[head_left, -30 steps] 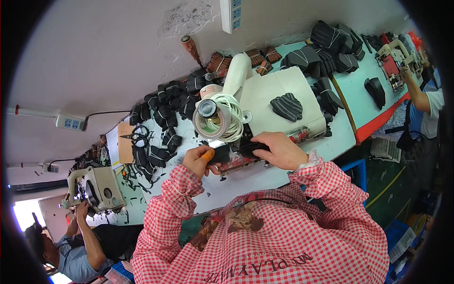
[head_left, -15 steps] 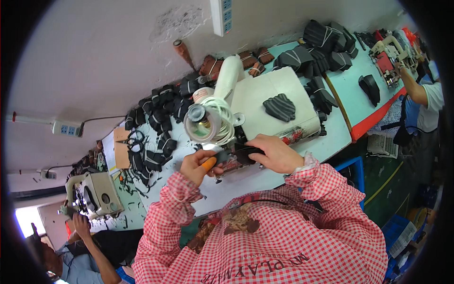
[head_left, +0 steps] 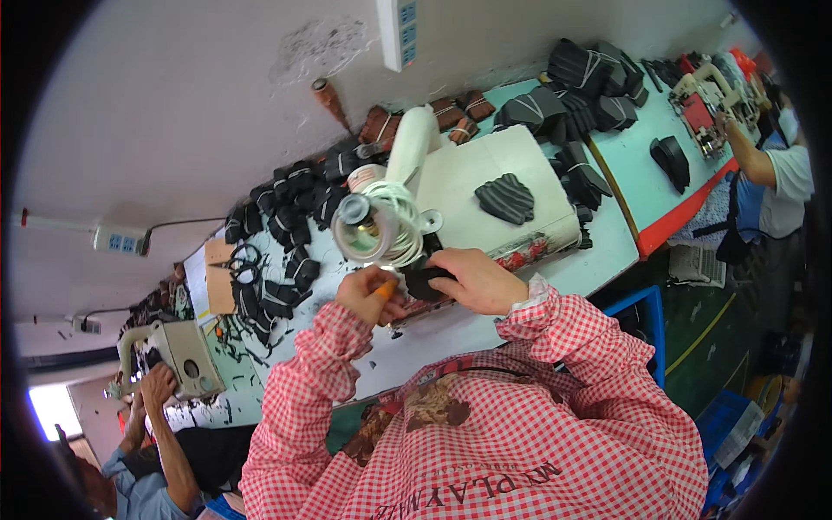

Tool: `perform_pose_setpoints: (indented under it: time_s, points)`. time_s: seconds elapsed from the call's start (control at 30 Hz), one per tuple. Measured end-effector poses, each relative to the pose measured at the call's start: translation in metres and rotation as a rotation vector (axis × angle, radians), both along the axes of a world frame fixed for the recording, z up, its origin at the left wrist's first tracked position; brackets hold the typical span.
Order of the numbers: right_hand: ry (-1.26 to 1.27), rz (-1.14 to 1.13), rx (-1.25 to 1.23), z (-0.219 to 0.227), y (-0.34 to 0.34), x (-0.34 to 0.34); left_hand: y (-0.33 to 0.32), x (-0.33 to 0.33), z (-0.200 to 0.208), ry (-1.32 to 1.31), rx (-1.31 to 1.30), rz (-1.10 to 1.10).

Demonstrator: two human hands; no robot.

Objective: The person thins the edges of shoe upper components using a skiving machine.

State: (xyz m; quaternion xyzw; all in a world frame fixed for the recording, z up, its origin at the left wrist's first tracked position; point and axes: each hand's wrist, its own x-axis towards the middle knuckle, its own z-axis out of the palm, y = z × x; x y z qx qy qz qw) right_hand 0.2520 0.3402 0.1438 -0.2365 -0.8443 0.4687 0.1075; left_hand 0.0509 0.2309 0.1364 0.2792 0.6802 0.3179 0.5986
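My right hand [head_left: 481, 279] grips a thin, flat black piece [head_left: 425, 284] between thumb and fingers at the front edge of a cream-coloured table machine [head_left: 533, 156]. Close to the piece's left end is my left hand [head_left: 371, 295], its fingers curled together, one wearing an orange finger cover [head_left: 386, 290]. What those fingers hold, if anything, is hidden. On the machine's flat top lies a fanned stack of black pieces [head_left: 505, 199]. A lamp [head_left: 366, 227] with coiled white cable [head_left: 399, 217] stands just beyond my hands, partly covering the machine.
Tied black bundles [head_left: 299, 182] and scissors [head_left: 247, 260] lie on the white table at left. More black bundles [head_left: 529, 110] and brown bundles [head_left: 379, 126] line the wall. A blue crate [head_left: 637, 321] stands below right. Co-workers sit at machines on both sides.
My right hand has moved left with the black piece, closer to my left hand. The dark end that showed in my left fingers is now mostly hidden. The left co-worker's hands have moved onto their machine.
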Motion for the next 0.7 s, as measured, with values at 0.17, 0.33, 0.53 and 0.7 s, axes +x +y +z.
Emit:
perform_pose_setpoints:
  time_s: [0.17, 0.33, 0.53, 0.7]
  points:
    - [0.174, -0.535, 0.240, 0.006, 0.014, 0.034, -0.014, 0.041, 0.013, -0.101, -0.007, -0.123]
    - [-0.063, -0.457, 0.750, -0.017, 0.019, 0.054, 0.007, 0.103, 0.009, -0.172, 0.165, -0.227]
    - [0.012, -0.457, 0.702, -0.013, 0.020, 0.063, 0.040, 0.113, 0.002, -0.080, 0.135, -0.070]
    - [0.091, -0.454, 0.695, -0.021, 0.024, 0.063, 0.036, 0.113, 0.007, -0.036, 0.196, -0.075]
